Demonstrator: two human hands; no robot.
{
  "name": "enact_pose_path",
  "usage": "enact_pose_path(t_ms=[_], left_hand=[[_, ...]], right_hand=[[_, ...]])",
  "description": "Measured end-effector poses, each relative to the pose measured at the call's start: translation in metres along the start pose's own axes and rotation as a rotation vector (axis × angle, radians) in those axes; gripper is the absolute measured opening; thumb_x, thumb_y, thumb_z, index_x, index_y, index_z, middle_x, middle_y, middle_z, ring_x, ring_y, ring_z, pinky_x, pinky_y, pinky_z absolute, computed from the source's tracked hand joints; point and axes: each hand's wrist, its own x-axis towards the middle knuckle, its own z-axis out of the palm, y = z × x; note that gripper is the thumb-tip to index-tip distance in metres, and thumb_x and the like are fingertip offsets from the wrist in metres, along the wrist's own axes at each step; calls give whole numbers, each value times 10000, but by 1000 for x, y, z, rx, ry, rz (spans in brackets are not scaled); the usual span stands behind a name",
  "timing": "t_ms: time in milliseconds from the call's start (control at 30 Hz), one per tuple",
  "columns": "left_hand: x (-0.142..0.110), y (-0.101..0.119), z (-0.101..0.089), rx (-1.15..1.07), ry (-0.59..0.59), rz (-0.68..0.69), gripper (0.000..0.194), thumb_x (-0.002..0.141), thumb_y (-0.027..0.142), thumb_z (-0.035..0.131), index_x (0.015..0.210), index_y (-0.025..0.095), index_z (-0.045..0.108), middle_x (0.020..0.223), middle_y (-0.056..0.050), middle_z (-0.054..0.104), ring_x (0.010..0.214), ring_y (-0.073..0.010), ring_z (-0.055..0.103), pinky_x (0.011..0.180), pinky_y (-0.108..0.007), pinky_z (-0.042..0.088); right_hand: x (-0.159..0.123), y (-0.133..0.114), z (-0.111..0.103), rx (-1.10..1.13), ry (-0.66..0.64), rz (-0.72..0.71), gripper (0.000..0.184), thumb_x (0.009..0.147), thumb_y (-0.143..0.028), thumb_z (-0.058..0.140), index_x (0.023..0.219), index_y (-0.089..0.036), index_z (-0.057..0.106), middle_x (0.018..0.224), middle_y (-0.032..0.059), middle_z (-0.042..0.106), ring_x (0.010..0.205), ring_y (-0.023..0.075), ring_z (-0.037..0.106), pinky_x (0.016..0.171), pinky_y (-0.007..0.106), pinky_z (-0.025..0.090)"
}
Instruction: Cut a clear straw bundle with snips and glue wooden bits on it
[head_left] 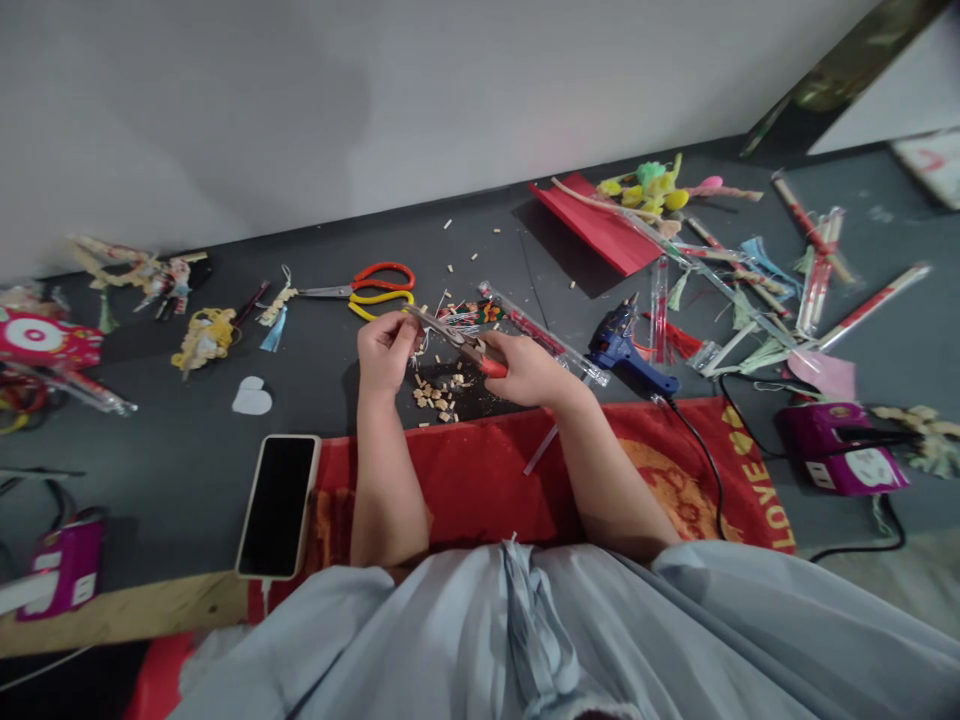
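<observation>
My right hand [525, 368] is wrapped round red-handled pliers [493, 366], their jaws pointing left toward my other hand. Fingers pinched together, my left hand [386, 352] grips a thin stick-like piece [426, 318] that reaches to the plier jaws; its exact kind is unclear. Beneath the pliers lies a scatter of small pale wooden bits [439, 395]. Just beyond my hands rests a colourful patterned packet [472, 315]. Open scissors [367, 290] with one orange and one yellow handle loop lie behind my left hand.
A blue glue gun [626, 350] with a cord lies right of my right hand. A red towel [487, 470] covers the front edge, a phone [279, 507] beside it. Wrapped sticks [821, 270], red card [600, 225], a white heart cutout [253, 396] and purple boxes [844, 450] surround the work.
</observation>
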Motion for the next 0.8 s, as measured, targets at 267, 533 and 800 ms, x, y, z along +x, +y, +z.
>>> enact_pose_path(t_ms=[267,533,800], left_hand=[[0,4,1,55,18,-21,368,787,478,613,606,158,604,460,40,462,404,-43,362,412,-195,265],[3,4,9,79,217,48,457,804,575,531,632,160,614,502,22,504,462,-65,459,461,-197,360],[3,12,13,47,363,112,436,851,552,475,809,164,668,647,-7,613,554,-73,553,521,-203,430]], right_hand=[[0,-5,0,-112,-35,22,202,641,-249,467,833,-191,488,746,52,608,614,173,480,578,278,277],[4,-8,11,-56,46,47,349,652,-266,486,982,-155,520,915,113,650,777,235,565,642,296,341],[5,-7,6,304,16,31,240,649,-317,516,849,-188,484,763,11,535,686,157,456,672,307,367]])
